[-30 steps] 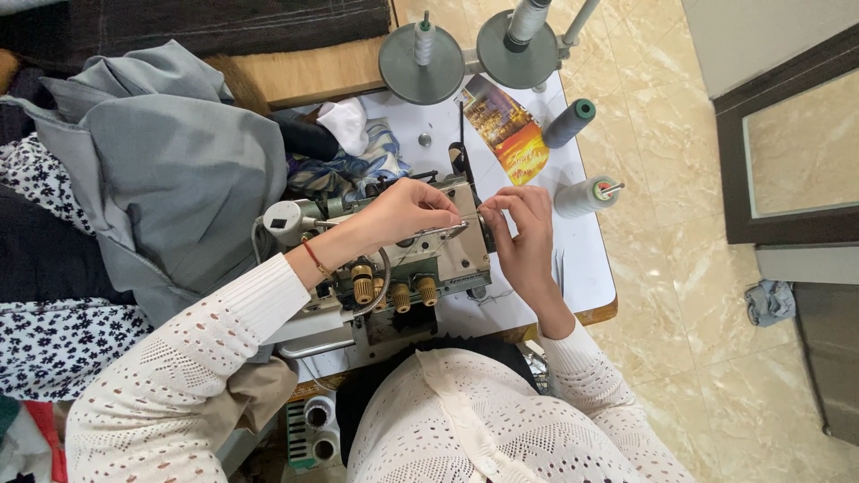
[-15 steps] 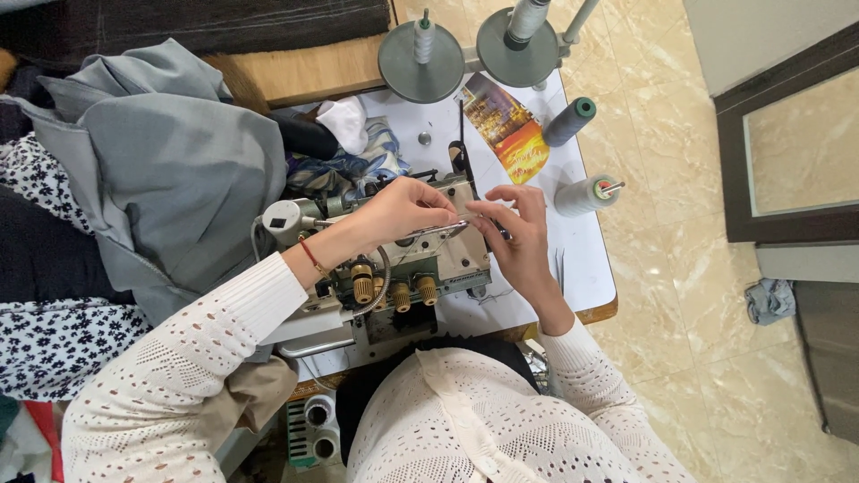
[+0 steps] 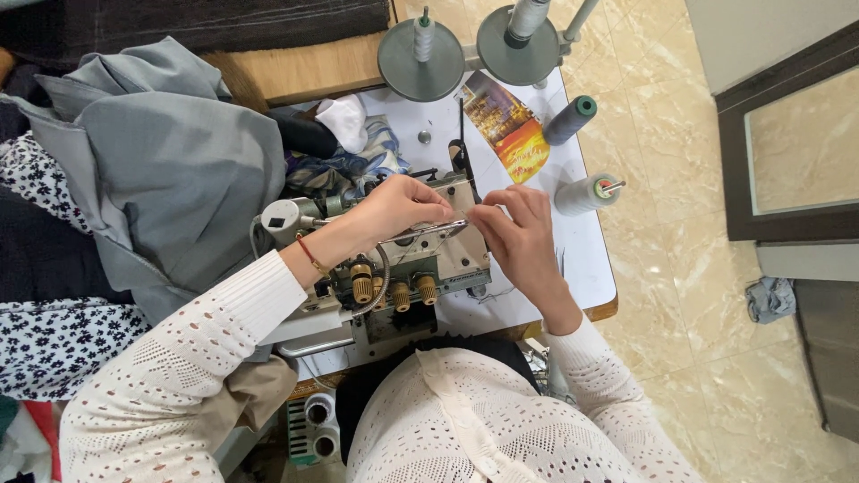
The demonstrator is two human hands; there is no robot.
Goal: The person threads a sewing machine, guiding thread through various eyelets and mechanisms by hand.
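A grey overlock sewing machine (image 3: 403,277) with brass tension dials sits on a white table (image 3: 586,259). My left hand (image 3: 394,207) rests on top of the machine and grips metal tweezers (image 3: 425,231) that point right. My right hand (image 3: 514,234) is just right of the tweezers' tip, its fingers pinched on a thin thread at the machine's right end. Both hands nearly meet above the machine.
Grey fabric (image 3: 161,170) is heaped at the left over dark floral cloth (image 3: 54,340). Two thread stands (image 3: 420,58) rise at the back. A grey cone (image 3: 573,118), a white cone (image 3: 582,193) and a colourful card (image 3: 510,134) lie on the table. Tiled floor lies to the right.
My right hand has shifted slightly right, away from the left hand, drawing the thread. The left hand stays on the machine with the tweezers.
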